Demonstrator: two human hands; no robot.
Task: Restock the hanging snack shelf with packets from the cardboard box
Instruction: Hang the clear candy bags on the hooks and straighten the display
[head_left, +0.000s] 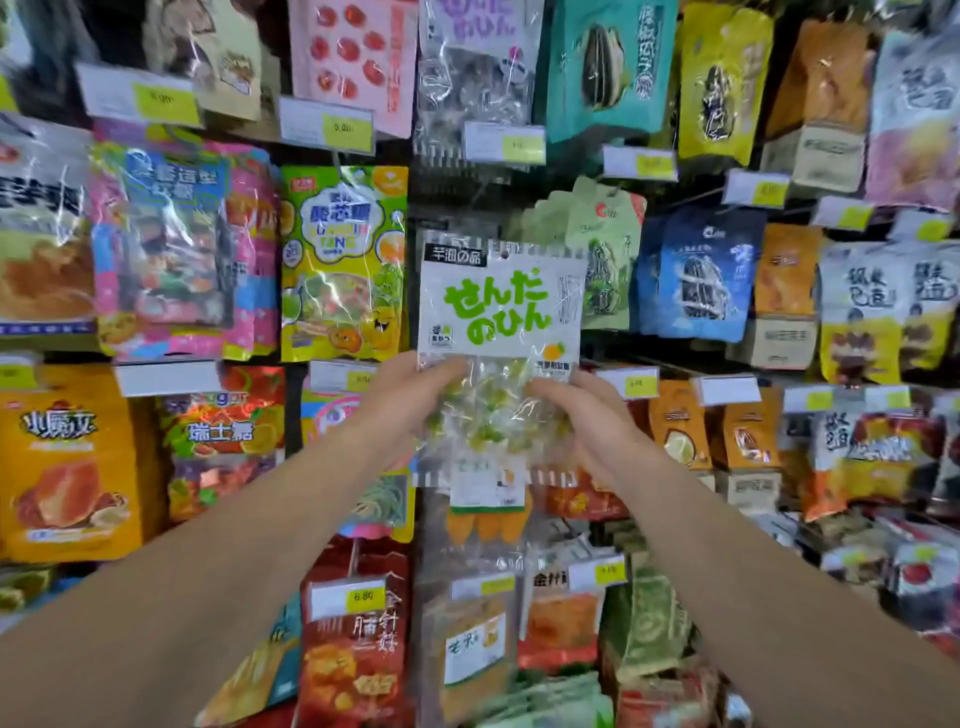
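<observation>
White and green, the candy packet (496, 332) sits up against the snack shelf (431, 197), and you hold its clear bottom part with your left hand (415, 397) and right hand (582, 415), fingers curled round both sides, likely to keep its top hole level with a hook.

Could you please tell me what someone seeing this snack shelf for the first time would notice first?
The eye lands first on the white and clear plastic packet with big green lettering, held up at the centre against the hanging display. The left hand and the right hand grip its lower, see-through part from either side. Around it hang crowded bright packets, notably a yellow-green candy bag just to its left, with yellow price tags on the rails.
</observation>
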